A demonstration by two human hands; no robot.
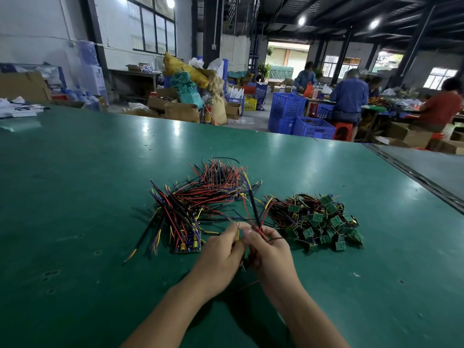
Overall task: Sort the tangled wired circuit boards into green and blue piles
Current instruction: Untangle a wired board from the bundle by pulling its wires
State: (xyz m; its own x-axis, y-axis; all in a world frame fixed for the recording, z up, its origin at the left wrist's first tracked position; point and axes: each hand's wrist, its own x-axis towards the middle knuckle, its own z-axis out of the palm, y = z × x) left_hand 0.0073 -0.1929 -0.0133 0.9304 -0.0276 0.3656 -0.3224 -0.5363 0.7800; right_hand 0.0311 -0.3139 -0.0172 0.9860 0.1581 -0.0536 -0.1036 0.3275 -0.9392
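1. Work surface: a green-covered table (75,184).

2. Left hand (221,254): fingers curled, with thumb and forefinger pinching a thin yellow lead that ends in a small ring terminal just above the fingertips.

3. Right hand (271,254): fingers curled round a wire bundle (253,209) of red, black and yellow leads. The bundle rises from the fist and leans away toward the far tangle (218,174). The two hands touch at the fingertips, raised just above the table. A small dark part shows between the palms; its colour cannot be determined.

4. Green pile (324,219): lies to the right of the hands, near but apart from them. It holds many small green boards with their red and black leads pointing left. The printing on the boards is too small to read.

5. Left tangle (180,207): lies to the left of the hands, with long red, black, yellow and purple leads. A blue board (188,246) carrying yellow and blue components sits at its near end, just beside the left hand.

6. The far tangle lies behind both and touches the left tangle.

7. Background: blue crates (288,109), cardboard boxes (180,111), seated persons (349,94) at other benches, and a water dispenser (94,79) whose label is blurred.
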